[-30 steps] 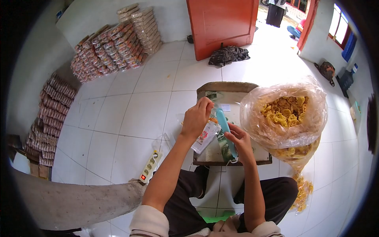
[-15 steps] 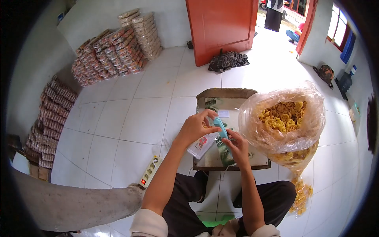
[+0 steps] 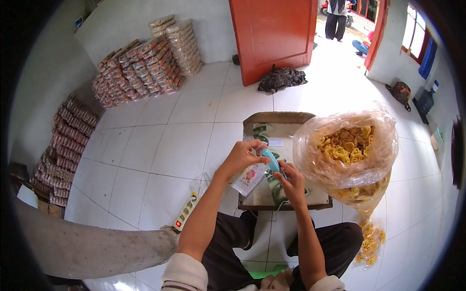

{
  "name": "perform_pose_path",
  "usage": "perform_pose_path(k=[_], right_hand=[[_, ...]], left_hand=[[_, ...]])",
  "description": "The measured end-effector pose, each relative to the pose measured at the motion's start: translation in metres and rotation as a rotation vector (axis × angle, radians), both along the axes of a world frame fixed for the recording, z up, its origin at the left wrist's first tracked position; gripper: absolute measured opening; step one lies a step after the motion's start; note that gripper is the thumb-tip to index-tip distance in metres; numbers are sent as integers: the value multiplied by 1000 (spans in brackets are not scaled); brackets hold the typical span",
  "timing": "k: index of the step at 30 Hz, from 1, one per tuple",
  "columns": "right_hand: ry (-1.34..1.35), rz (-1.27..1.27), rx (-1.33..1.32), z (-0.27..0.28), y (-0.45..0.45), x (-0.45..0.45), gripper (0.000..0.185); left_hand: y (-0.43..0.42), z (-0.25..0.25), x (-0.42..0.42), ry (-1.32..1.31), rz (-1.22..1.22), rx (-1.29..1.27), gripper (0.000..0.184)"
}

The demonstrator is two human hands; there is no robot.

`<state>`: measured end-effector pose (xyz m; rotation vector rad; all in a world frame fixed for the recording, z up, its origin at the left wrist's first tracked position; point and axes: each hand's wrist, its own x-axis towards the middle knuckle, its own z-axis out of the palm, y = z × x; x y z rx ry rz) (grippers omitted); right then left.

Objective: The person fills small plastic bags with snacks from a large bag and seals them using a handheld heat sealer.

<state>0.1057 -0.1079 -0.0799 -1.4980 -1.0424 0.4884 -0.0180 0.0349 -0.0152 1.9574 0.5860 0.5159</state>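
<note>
Two bare hands at a long light-blue plastic tool (image 3: 270, 160)

In the head view, the light-blue plastic tool is near the middle of the frame, tilted, above a low pale desk with a brown raised rim (image 3: 281, 117). The right hand (image 3: 293, 182) grips its lower part between thumb and fingers. The left hand (image 3: 241, 157) is curled at its upper end, thumb and fingertips drawn close together; whether they pinch anything is too small to tell.

Below the left hand, a white packet with red print (image 3: 250, 178) lies slantwise on the left part of the desk. A small white paper slip (image 3: 275, 142) lies near the desk's far edge. Right of centre, a large clear plastic bag (image 3: 310, 162) stands open, full of yellow curled snack pieces (image 3: 344, 145), overlapping the desk's right side in the frame. More yellow pieces show in the lower right, beneath it.

A cream power strip with a red switch (image 3: 187, 212) lies on the white tiled floor (image 3: 155, 194), left of the desk. Stacks of packed clear bags (image 3: 138, 70) fill the upper left. At the top, a red door (image 3: 272, 39) stands open, with a crumpled black plastic bag (image 3: 282, 80) at its foot.
</note>
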Motion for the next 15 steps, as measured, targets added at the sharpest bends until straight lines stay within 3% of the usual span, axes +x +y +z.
perform_pose_path(k=[8,11,13,15], right_hand=[[-8,-16,21,2,-3,0,36],[58,-12,18,-6,-3,3,36],[91,-9,22,-8,-3,6,36],[57,-3,-11,-9,-3,7,38]], left_hand=[[-1,-2,0,21,-42,14,32],[3,-9,-2,-97,-53,-52,32],[10,-17,-2,-179,-68,-282,25],[14,-22,-2,-188,-67,-233,23]])
